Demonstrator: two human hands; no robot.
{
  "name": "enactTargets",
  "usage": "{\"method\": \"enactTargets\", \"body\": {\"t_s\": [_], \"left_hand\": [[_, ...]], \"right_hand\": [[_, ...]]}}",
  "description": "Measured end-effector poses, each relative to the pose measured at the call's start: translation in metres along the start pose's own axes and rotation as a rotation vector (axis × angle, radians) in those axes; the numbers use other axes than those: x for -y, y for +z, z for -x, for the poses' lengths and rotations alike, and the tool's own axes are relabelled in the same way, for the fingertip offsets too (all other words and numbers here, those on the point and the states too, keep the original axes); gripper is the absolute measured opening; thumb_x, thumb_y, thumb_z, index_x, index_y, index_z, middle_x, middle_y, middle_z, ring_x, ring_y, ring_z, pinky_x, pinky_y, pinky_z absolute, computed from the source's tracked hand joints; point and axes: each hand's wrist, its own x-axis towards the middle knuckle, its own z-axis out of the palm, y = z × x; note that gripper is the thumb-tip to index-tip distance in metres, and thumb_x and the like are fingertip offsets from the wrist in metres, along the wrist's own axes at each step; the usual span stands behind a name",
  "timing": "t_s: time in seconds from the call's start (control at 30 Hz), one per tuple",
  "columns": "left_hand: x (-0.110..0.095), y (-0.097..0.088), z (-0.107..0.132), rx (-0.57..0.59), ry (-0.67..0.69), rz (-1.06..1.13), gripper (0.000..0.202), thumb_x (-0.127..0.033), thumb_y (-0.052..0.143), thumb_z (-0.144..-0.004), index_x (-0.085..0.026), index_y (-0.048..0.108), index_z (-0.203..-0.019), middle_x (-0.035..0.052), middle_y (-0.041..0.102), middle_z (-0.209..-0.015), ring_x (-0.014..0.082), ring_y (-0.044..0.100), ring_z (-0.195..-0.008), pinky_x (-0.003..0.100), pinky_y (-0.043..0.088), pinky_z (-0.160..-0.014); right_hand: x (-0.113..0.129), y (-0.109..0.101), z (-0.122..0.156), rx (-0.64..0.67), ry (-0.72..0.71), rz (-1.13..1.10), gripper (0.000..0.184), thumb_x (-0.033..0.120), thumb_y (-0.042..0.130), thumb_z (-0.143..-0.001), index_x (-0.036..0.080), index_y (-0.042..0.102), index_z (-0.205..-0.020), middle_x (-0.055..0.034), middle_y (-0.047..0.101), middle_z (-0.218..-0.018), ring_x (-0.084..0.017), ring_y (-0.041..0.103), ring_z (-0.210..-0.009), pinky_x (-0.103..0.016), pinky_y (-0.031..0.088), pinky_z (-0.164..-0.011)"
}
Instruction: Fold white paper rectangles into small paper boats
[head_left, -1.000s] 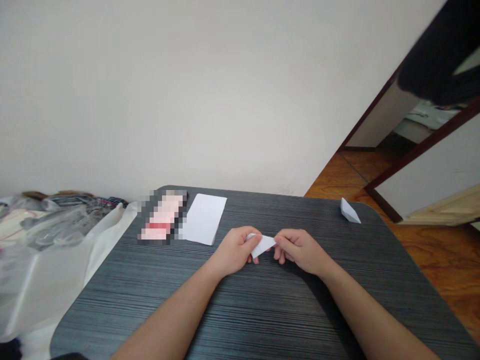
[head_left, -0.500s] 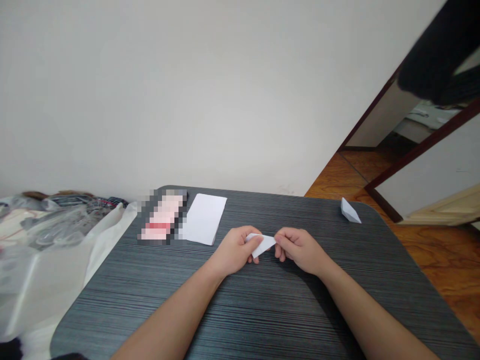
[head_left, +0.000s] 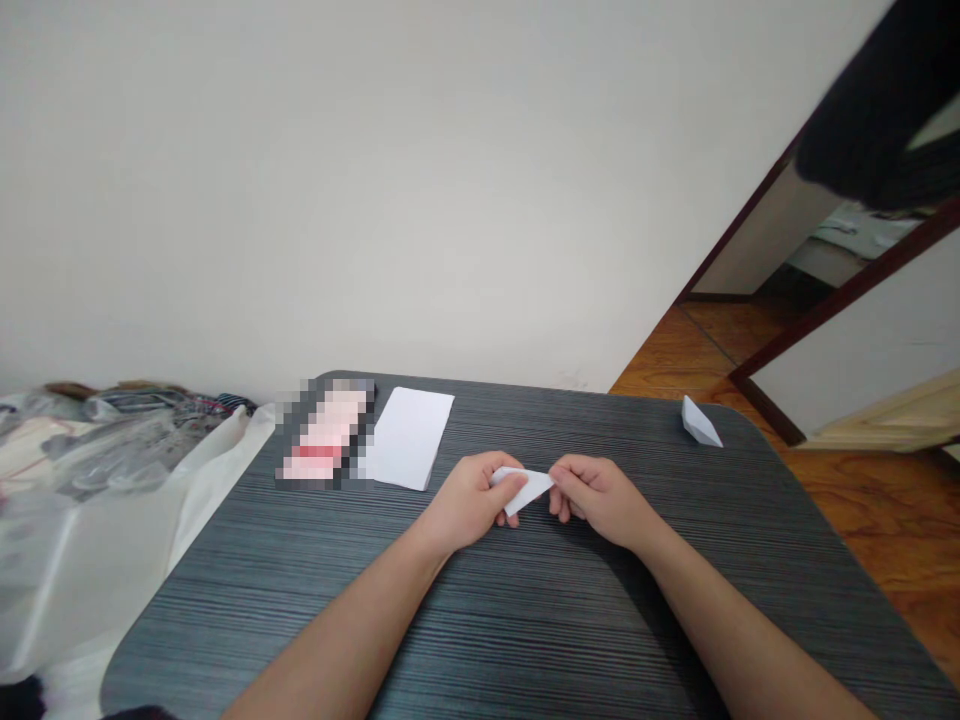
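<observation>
Between my hands is a small piece of folded white paper (head_left: 529, 487), narrowing to a point on its right side. My left hand (head_left: 474, 500) grips its wider left part, thumb on top and fingers underneath. With thumb and forefinger, my right hand (head_left: 596, 494) pinches the pointed right tip. The other fingers of that hand are curled below. Both hands are just above the dark table (head_left: 517, 620). How the underside of the paper is folded stays hidden by my fingers.
A stack of white paper (head_left: 411, 437) lies at the back left, beside a pixelated pink and black object (head_left: 330, 430). A folded paper piece (head_left: 701, 424) sits near the back right corner. Plastic-covered items (head_left: 112, 460) are left of the table; a wall (head_left: 375, 200) stands behind.
</observation>
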Motion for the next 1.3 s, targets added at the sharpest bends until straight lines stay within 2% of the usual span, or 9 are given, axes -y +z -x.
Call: {"method": "enactTargets", "body": {"t_s": [0.2, 0.53, 0.73, 1.03, 1.2, 1.3], "left_hand": [[-0.003, 0.001, 0.001, 0.005, -0.005, -0.010, 0.027, -0.039, 0.052, -0.082, -0.014, 0.061, -0.086, 0.0010, 0.060, -0.053, 0.0103, 0.053, -0.045, 0.019, 0.039, -0.044], [0.002, 0.001, 0.000, 0.056, 0.007, 0.058, 0.025, -0.037, 0.053, -0.082, -0.013, 0.060, -0.086, 0.0041, 0.064, -0.060, 0.0130, 0.059, -0.053, 0.023, 0.046, -0.051], [0.000, 0.003, 0.000, 0.068, 0.030, 0.005, 0.030, -0.040, 0.051, -0.082, -0.013, 0.063, -0.083, 0.0039, 0.062, -0.059, 0.0127, 0.057, -0.051, 0.021, 0.042, -0.047], [0.000, 0.002, 0.001, 0.069, 0.052, -0.035, 0.028, -0.035, 0.048, -0.084, -0.013, 0.064, -0.078, 0.0021, 0.060, -0.057, 0.0114, 0.055, -0.050, 0.019, 0.039, -0.046], [0.000, 0.001, 0.000, 0.036, 0.012, -0.020, 0.029, -0.039, 0.047, -0.084, -0.014, 0.062, -0.083, 0.0026, 0.062, -0.058, 0.0114, 0.053, -0.050, 0.020, 0.040, -0.047], [-0.002, -0.001, 0.000, 0.005, 0.042, -0.082, 0.028, -0.037, 0.048, -0.084, -0.014, 0.063, -0.078, 0.0024, 0.062, -0.061, 0.0109, 0.052, -0.053, 0.020, 0.038, -0.049]], "right_hand": [[0.006, 0.002, 0.000, 0.025, -0.001, 0.027, 0.030, 0.032, 0.047, -0.089, 0.015, 0.059, -0.067, -0.0009, 0.062, -0.056, -0.010, 0.055, -0.048, -0.020, 0.040, -0.046], [0.008, 0.004, 0.001, 0.001, -0.071, 0.156, 0.025, 0.026, 0.046, -0.089, 0.016, 0.059, -0.071, -0.0016, 0.064, -0.060, -0.011, 0.059, -0.051, -0.021, 0.046, -0.051], [0.012, 0.007, 0.002, 0.018, -0.110, 0.229, 0.024, 0.024, 0.046, -0.089, 0.016, 0.061, -0.072, -0.0017, 0.064, -0.060, -0.012, 0.060, -0.052, -0.022, 0.047, -0.052], [0.013, 0.008, 0.002, 0.038, -0.104, 0.230, 0.024, 0.023, 0.045, -0.089, 0.015, 0.062, -0.074, -0.0017, 0.064, -0.060, -0.012, 0.060, -0.052, -0.021, 0.047, -0.052], [0.011, 0.004, 0.002, 0.006, -0.093, 0.220, 0.024, 0.023, 0.045, -0.089, 0.016, 0.060, -0.072, -0.0016, 0.065, -0.061, -0.011, 0.060, -0.052, -0.021, 0.046, -0.052], [0.009, 0.002, 0.002, -0.004, -0.099, 0.234, 0.025, 0.024, 0.045, -0.089, 0.016, 0.060, -0.071, -0.0013, 0.065, -0.060, -0.011, 0.060, -0.051, -0.021, 0.046, -0.052]]}}
